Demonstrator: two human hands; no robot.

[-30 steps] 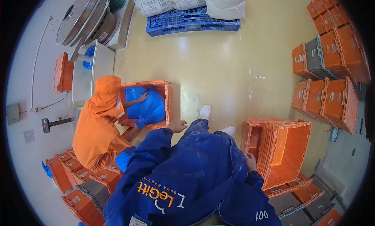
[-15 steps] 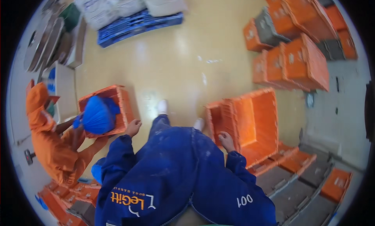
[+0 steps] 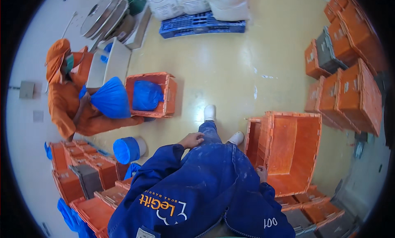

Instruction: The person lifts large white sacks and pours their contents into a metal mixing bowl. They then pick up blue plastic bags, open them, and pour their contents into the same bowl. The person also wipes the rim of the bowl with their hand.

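Note:
My left hand (image 3: 192,140) rests by my left thigh, fingers loosely apart and holding nothing. Low at my right side, my right hand (image 3: 261,173) is beside the near left edge of a large open orange crate (image 3: 291,151); its fingers are loosely bent, with nothing seen in them, and whether it touches the crate I cannot tell. A second orange crate (image 3: 253,135) shows partly, just left of that one. Ahead to the left, a co-worker in orange (image 3: 68,102) grips a full blue bag (image 3: 110,99) by its gathered neck. Another blue bag (image 3: 147,95) lies inside an orange crate (image 3: 170,96) there.
A bucket covered in blue plastic (image 3: 128,150) stands at my left. Orange and grey crates (image 3: 98,172) crowd the lower left, with more stacks (image 3: 343,86) at the right. White sacks (image 3: 226,5) sit on a blue pallet (image 3: 201,25) at the far side.
My view has turned left, so the scene shifts right. The co-worker has drawn the blue bag away from over the crate toward the left, uncovering the bag inside. My hands still hold nothing.

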